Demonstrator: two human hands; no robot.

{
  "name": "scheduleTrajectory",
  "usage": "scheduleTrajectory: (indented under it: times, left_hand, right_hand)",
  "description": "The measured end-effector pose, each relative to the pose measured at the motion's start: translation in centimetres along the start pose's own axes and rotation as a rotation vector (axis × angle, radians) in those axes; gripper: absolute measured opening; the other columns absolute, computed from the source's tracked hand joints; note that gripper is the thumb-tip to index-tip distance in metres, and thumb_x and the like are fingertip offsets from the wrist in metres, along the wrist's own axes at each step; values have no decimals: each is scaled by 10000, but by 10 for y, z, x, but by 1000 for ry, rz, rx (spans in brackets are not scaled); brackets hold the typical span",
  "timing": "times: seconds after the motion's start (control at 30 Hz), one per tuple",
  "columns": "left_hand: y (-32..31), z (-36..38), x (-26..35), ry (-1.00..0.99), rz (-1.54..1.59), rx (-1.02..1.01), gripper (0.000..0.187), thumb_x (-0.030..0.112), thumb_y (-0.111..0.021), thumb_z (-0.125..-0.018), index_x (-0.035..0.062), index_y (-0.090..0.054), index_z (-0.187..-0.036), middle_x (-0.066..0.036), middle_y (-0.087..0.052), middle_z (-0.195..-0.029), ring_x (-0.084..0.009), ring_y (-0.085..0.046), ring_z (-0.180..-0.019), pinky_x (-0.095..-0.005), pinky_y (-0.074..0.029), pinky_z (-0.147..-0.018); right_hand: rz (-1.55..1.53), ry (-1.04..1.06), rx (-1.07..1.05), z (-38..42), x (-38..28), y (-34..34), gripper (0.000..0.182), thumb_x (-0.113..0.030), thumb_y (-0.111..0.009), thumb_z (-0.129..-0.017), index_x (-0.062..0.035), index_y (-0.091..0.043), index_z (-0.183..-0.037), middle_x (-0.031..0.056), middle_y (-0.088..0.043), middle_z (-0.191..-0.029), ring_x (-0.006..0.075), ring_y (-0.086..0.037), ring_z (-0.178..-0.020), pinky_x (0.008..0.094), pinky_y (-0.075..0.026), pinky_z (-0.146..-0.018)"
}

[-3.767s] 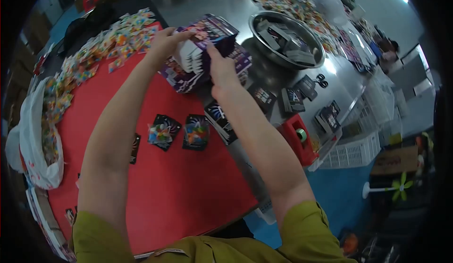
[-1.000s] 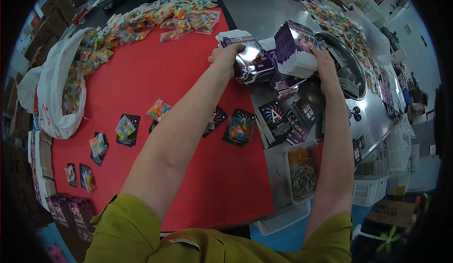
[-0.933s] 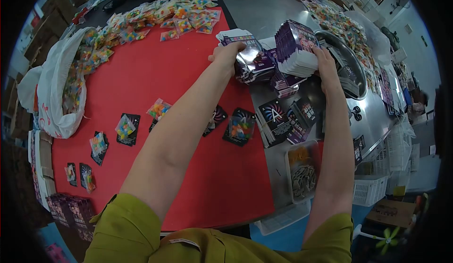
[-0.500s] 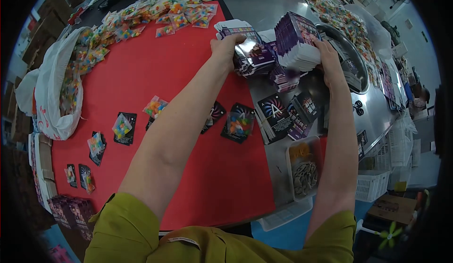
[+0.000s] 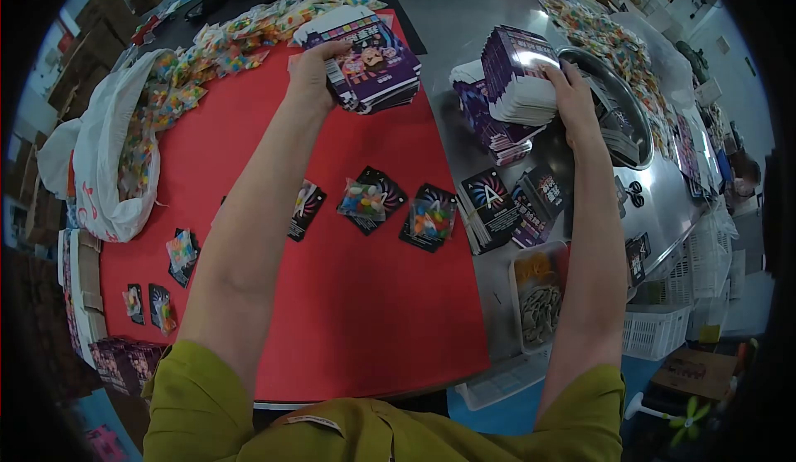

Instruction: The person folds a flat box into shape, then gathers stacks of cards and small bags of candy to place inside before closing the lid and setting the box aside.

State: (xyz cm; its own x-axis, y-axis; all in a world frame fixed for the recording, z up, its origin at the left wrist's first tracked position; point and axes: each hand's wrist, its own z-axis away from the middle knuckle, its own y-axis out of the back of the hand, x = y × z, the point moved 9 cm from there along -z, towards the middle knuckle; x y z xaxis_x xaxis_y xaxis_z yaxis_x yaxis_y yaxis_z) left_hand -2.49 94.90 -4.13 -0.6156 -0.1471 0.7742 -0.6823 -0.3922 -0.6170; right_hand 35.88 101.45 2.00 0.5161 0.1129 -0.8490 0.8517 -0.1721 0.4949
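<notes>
My left hand grips a stack of flat purple printed cartons by its left side, thumb on top, over the far right part of the red sheet. My right hand is closed on the right side of another purple carton stack. Further purple cartons lie beneath and to the left of that stack, on the metal table. Nearer me are black cards in a pile. Candy packets sit on black cards across the red sheet, some hidden behind my left forearm.
Many candy packets line the sheet's far edge, with a white bag of them at left. A metal bowl, scissors and more packets are at right. A plastic tub stands near my right forearm.
My left hand has moved left with its carton stack, away from the other stack and over the red sheet. My right hand stays at nearly the same place on its stack.
</notes>
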Motion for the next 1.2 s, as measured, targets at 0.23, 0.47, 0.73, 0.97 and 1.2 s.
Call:
scheduleTrajectory:
  times: [0.23,0.47,0.73,0.97,1.2]
  left_hand:
    - [49,33,-7,158,316,-9,400,105,-530,-846,-42,-442,-1207,-212,-584,-1132,-338,-616,-986,-481,-504,-894]
    - [47,52,1,75,285,-102,370,95,-599,-751,-17,-532,-1098,-154,-633,-1038,-278,-638,-942,-436,-523,-862]
    - [2,85,16,16,231,-359,486,31,-638,-692,-33,-499,-1154,-157,-623,-1032,-266,-643,-910,-389,-538,-819]
    - [51,36,10,-121,154,-277,673,124,-698,-717,-30,-407,-1304,-184,-509,-1208,-280,-458,-1190,-408,-308,-1039]
    - [70,19,-9,-102,-350,-49,673,431,-509,-895,-30,-357,-1360,-136,-459,-1299,-238,-432,-1203,-332,-287,-1043]
  right_hand:
    - [-80,15,-27,40,-7,-8,604,-385,-507,-874,7,-430,-1326,216,-511,-1266,310,-472,-1196,357,-333,-1000]
    - [146,466,76,60,-94,-19,758,-489,-582,-842,74,-390,-1313,226,-483,-1284,298,-458,-1206,380,-344,-1002]
    - [-247,256,-764,114,-161,-177,905,-241,-812,-620,29,-339,-1343,142,-535,-1199,183,-529,-1097,304,-394,-960]
    - [527,621,-465,96,-170,-200,1042,-354,-802,-538,-25,-282,-1378,203,-538,-1195,305,-564,-1087,340,-420,-954]
    - [855,511,-642,102,-119,-226,1214,-570,-773,-502,-6,-207,-1416,231,-392,-1332,376,-448,-1213,491,-361,-996]
